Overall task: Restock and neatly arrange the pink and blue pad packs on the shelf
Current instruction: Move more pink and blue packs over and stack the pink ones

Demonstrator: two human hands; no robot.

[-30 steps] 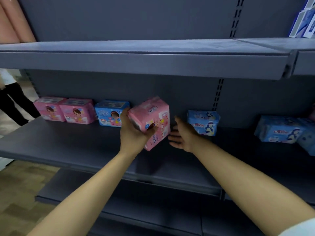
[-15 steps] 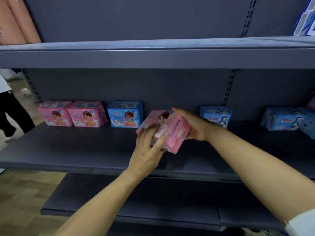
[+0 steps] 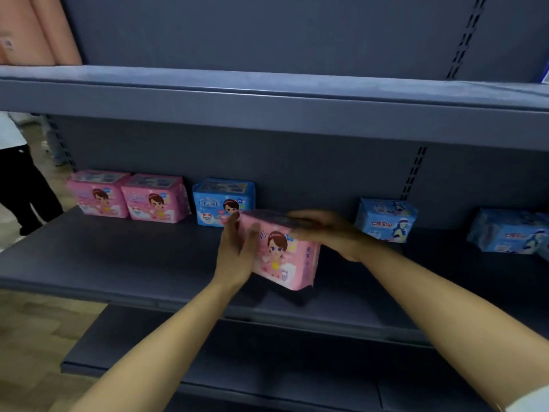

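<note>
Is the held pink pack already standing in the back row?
No: left hand and right hand hold the pink pack tilted, forward of the blue pack.

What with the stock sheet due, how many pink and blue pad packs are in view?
Pink pad packs: 3, counting the held pink pack in left hand and right hand.
Blue pad packs: 3; maybe a fourth cut off far right.
Total: 6.

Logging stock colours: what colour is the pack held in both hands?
The pack is pink with a cartoon girl printed on it; head view.
</note>
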